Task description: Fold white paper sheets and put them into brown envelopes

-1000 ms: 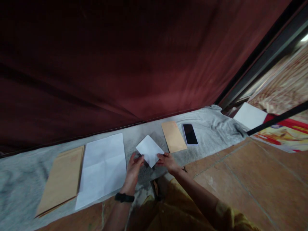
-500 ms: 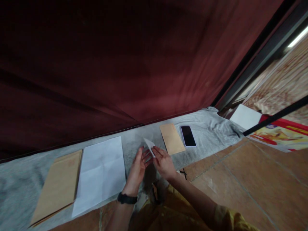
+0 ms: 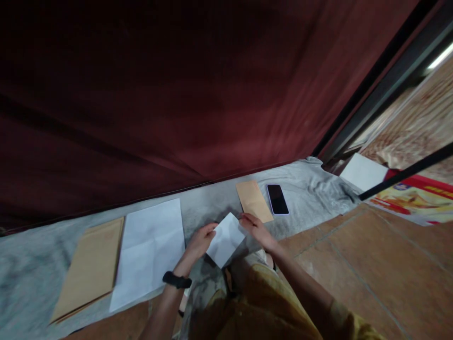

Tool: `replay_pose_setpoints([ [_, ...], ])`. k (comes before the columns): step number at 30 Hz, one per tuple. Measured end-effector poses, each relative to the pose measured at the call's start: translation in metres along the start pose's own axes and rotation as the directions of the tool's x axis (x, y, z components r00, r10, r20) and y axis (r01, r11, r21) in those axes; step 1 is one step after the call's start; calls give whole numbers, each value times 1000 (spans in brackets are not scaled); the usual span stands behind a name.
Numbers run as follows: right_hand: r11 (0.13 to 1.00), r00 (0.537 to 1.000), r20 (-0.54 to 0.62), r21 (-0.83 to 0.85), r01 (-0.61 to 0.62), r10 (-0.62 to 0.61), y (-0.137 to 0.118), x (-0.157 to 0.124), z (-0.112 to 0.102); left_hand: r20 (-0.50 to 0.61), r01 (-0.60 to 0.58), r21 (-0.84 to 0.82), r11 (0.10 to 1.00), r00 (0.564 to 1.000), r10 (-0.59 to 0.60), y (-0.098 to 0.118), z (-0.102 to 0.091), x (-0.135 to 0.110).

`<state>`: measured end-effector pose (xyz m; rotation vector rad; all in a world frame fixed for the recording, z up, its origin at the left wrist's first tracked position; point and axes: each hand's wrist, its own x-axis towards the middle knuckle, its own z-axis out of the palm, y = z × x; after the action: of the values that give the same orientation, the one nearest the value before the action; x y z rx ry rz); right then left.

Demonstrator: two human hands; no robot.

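Between my hands is a folded white sheet of paper [image 3: 225, 240], its flat face turned up toward me. My left hand [image 3: 202, 240] grips its left edge, thumb on top. On the opposite side my right hand [image 3: 255, 227] pinches the upper right edge. Just beyond the right hand lies a small brown envelope [image 3: 253, 198] on the grey cloth [image 3: 208, 200]. To the left of my left hand rest large white sheets [image 3: 150, 250] with crease lines, beside a stack of brown envelopes [image 3: 90, 267].
A phone [image 3: 278, 199] with a dark screen lies right of the small envelope. Dark red fabric [image 3: 198, 118] rises behind the cloth-covered ledge. Tiled floor [image 3: 339, 264] spreads at the right, with a red and yellow printed box [image 3: 414, 198] past a black bar.
The folded paper was seen nearly edge-on and now faces up flat. My left hand, earlier with fingers spread, has closed on its left edge. The right hand has moved slightly right.
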<state>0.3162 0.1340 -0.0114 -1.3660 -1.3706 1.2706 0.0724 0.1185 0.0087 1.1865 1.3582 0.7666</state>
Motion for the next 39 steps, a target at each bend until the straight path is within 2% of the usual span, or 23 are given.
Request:
replay_pose_setpoints([
  [2,992,984,160,90,-89,74,6,4,7,60,-14,19,1000,998,13,2,-2,4],
  [3,986,980,177,120,-113,91,9,6,13,23,-35,37,999,999,34,1,-4,5],
  [4,981,983,152,150,-124,101,11,6,20,-65,-66,73,995,995,71,0,-7,6],
  [5,974,988,97,184,-133,117,13,7,27,-196,-97,133,986,973,122,-3,-10,6],
  [6,966,990,33,215,-144,140,15,8,34,-341,-117,211,970,922,185,-6,-13,4],
  [7,958,986,-22,240,-158,168,16,10,40,-464,-123,294,948,849,254,-10,-14,1],
  [8,950,978,-62,260,-174,197,17,11,47,-542,-121,371,921,777,321,-15,-14,-4],
  [9,943,971,-86,272,-191,221,18,13,52,-568,-121,440,890,730,380,-20,-12,-9],
  [10,940,967,-96,275,-204,238,19,14,57,-550,-130,498,858,718,428,-26,-8,-15],
  [13,951,968,-87,229,-209,234,23,15,66,-376,-191,630,753,773,511,-44,18,-32],
  [16,973,978,-78,142,-182,194,27,14,65,-271,-153,738,658,825,496,-57,44,-41],
  [20,987,986,-56,19,-158,159,26,11,57,-244,-38,833,553,870,428,-63,60,-48],
  [22,983,990,-37,-119,-142,139,24,12,55,-240,-13,852,524,879,412,-60,64,-51],
  [25,924,997,-17,-376,-71,70,20,15,54,-246,30,873,488,888,387,-57,71,-55],
  [28,877,1000,4,-481,-11,15,16,19,56,-267,85,889,450,894,360,-55,79,-57],
  [32,837,1000,8,-546,20,-19,14,19,56,-263,92,893,440,901,344,-51,78,-53],
  [34,777,997,-4,-627,55,-73,14,16,56,-265,91,885,456,904,334,-45,72,-49],
  [36,689,987,7,-715,119,-163,14,11,56,-280,92,877,471,895,346,-41,64,-42],
  [39,607,946,119,-741,287,-301,14,4,64,-285,75,878,473,875,391,-38,55,-29],
])
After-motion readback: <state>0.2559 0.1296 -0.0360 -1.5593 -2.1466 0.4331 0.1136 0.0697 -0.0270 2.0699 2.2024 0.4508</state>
